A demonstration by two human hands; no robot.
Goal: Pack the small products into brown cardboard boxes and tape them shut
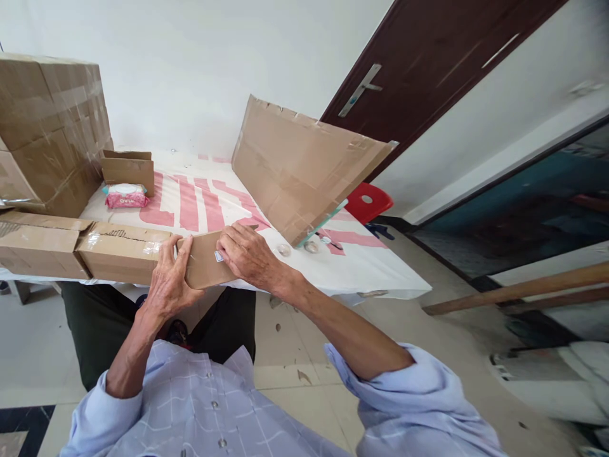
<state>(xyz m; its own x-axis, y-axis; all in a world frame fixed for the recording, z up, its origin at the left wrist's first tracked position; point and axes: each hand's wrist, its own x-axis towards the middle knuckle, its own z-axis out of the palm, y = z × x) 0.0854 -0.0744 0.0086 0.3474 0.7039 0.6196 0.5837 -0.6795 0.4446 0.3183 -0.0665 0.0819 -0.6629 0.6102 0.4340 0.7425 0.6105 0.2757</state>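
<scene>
A long, narrow brown cardboard box lies along the table's front edge, with clear tape on its top. At its right end is a brown cardboard piece bearing a small white label. My left hand grips where the two meet, fingers over the top edge and thumb low on the piece. My right hand is closed around the right part of the cardboard piece, its fingertips beside the label. Whether the piece is a flap of the box or a separate part, I cannot tell.
Tall taped cardboard boxes stand at the left. Near them are a pink wipes pack and a small open carton. A large cardboard sheet leans upright, with tape rolls at its foot. A red stool stands beyond.
</scene>
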